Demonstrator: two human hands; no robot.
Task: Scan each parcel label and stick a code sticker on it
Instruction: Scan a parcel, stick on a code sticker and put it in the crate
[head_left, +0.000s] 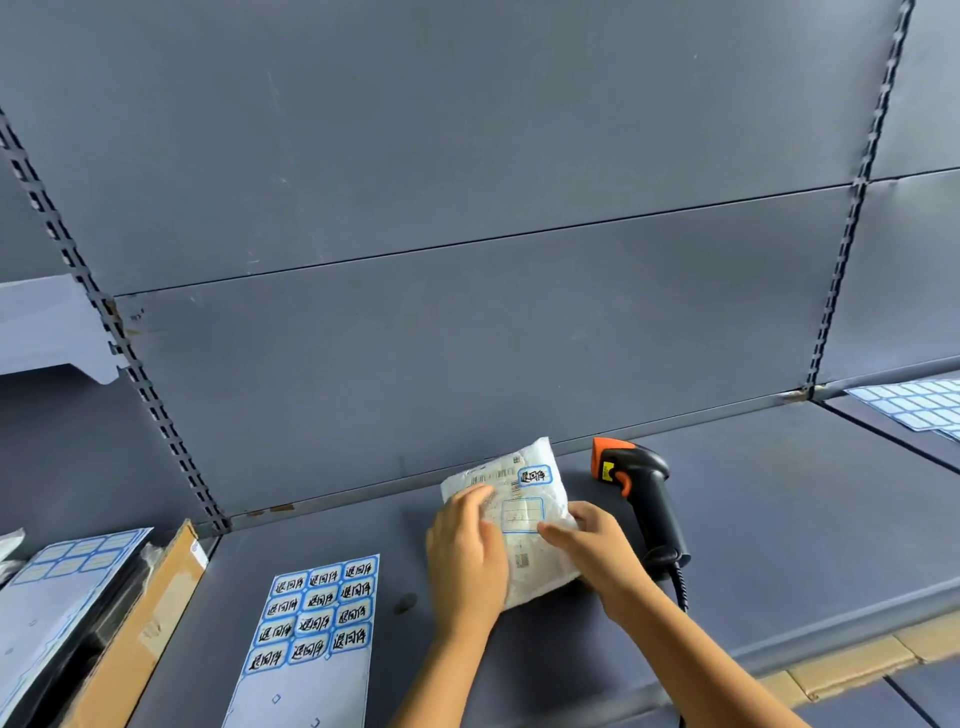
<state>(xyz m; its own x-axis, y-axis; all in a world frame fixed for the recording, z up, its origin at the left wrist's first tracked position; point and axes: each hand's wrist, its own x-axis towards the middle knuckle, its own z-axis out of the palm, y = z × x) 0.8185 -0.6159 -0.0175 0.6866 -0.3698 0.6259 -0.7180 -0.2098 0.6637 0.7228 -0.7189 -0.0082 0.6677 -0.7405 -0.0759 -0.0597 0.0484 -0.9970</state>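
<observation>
A white plastic parcel (524, 525) lies on the grey shelf (779, 519), label side up. A blue-bordered code sticker (535, 475) with black writing sits at its upper right corner. A second blue-bordered sticker (522, 514) lies on the middle of the label. My left hand (465, 551) rests flat on the parcel's left side. My right hand (597, 545) holds the parcel's right edge, its fingertips touching the middle sticker. A sheet of code stickers (317, 618) lies to the left. A black and orange barcode scanner (639, 493) lies just right of the parcel.
A cardboard box (150, 623) and sticker sheets (67, 571) are stacked at the left. More blank stickers (919, 405) lie on the right-hand shelf section. The scanner's cable (680, 587) runs off the front edge. A shelf back panel rises behind.
</observation>
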